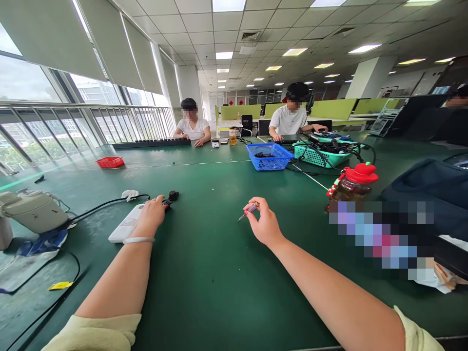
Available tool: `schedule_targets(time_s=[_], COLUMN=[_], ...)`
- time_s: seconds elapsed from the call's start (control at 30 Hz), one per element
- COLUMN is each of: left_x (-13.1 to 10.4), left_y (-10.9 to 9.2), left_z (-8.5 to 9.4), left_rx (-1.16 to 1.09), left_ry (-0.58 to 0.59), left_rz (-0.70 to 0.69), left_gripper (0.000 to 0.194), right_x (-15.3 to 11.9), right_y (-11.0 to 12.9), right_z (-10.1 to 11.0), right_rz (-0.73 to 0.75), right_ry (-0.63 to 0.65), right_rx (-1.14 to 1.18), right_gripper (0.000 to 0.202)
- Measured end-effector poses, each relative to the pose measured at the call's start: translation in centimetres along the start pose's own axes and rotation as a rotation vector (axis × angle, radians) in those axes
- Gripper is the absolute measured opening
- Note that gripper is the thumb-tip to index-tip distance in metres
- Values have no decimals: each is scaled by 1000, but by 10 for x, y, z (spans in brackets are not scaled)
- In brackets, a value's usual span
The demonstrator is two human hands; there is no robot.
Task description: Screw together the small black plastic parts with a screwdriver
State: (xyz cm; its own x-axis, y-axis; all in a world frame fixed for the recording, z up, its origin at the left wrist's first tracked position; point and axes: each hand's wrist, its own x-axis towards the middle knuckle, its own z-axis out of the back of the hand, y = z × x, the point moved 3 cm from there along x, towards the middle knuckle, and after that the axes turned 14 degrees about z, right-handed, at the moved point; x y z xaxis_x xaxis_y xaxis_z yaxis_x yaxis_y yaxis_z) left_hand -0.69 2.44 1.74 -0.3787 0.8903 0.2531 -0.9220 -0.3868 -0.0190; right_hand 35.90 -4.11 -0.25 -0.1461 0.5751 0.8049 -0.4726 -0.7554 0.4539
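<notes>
My right hand (263, 222) is closed round a small screwdriver (251, 209) with a clear handle, its thin metal tip pointing down and left above the green table (204, 273). On the left, my left hand (152, 213) reaches over the far end of a white box-like device (126, 225) lying flat. Its fingers are at a small black object (171, 196) with a cable, and they look closed on it. The fingertips are partly hidden behind the hand.
A red tray (110, 162), a blue basket (269, 157) and a green basket of cables (321, 155) stand farther back. At right are a red-lidded bottle (353, 185) and a dark bag (427, 195); at left, a pale bottle (34, 212) and black cables. Two people sit opposite.
</notes>
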Motion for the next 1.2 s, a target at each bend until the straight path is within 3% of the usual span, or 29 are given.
schedule_targets(time_s=[0.13,0.33,0.5,0.67,0.8,0.93,1.03,1.2], left_x=[2,2,-1,-4,-27,-79,-118,-140], left_y=[2,0,2,-3,-43,-112,-152,-174], left_z=[-5,-8,-11,-3,14,27,28,18], left_rx=[22,67,78,59,-46,-311,-390,-459], left_ry=[47,18,82,44,18,63,143,201], left_rz=[22,-49,-24,-39,-177,-434,-604,-675], left_gripper=[39,39,38,34,31,29,29,30], right_x=[0,1,0,1,3,5,7,9], right_y=[0,1,0,1,2,2,4,14], right_z=[0,0,-1,0,0,4,14,31], right_rz=[5,-1,0,3,-3,1,7,38], right_ry=[1,8,11,10,39,68,8,-199], right_rx=[0,-6,-11,-13,-27,-44,-52,-23], right_gripper=[19,19,19,20,20,17,14,15])
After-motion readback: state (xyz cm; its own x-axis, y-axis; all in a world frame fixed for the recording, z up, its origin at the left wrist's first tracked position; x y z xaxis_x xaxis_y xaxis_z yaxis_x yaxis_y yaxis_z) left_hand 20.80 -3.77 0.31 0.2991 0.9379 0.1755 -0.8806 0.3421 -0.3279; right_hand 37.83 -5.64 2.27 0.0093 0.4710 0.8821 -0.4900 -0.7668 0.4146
